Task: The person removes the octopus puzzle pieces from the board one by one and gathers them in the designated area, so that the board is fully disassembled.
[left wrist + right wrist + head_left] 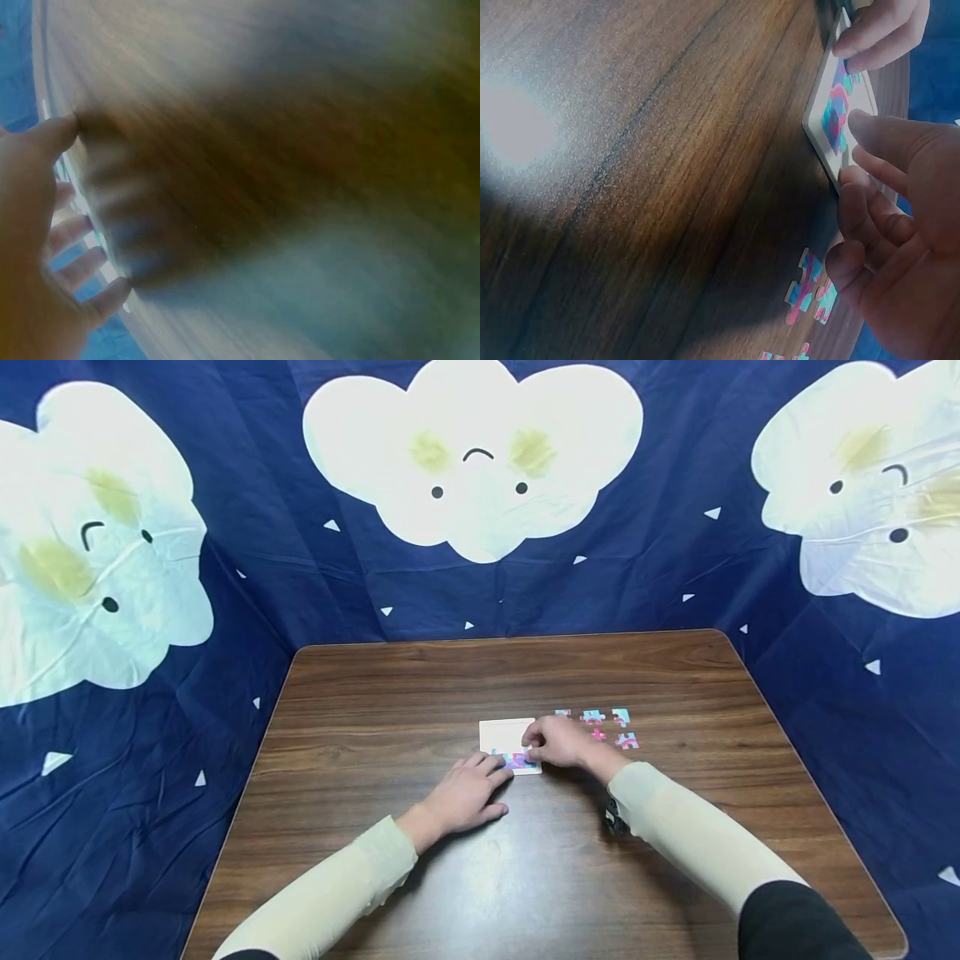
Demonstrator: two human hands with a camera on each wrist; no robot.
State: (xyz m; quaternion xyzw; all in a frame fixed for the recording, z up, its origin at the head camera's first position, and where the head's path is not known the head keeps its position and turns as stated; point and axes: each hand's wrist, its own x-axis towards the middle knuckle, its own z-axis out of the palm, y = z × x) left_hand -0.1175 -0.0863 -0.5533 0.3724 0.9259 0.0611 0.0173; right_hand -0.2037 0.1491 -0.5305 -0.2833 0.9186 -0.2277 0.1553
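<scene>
Blue cloud-print cloth [273, 527] hangs behind a brown wood-grain table [360, 710].

A brown wood-grain table [360, 693] is standing with its far corners rounded. Beyond it and along both sides, a creased dark blue cloth [255, 485] is hanging, displaying white clouds [480, 472] with yellow patches and small white triangles [386, 611].

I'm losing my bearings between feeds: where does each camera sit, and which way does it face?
Head: on the head, facing forward and down at the table, white tray and loose puzzle pieces; left hand, right hand and sleeves show.
Left wrist: on that wrist, looking past its fingers over blurred tabletop, picture sideways; only the left hand shows.
Right wrist: on that wrist, facing the tray, also sideways; right hand near, left fingers beyond.
Shared: head and right wrist both show tray, loose pieces and both hands.
</scene>
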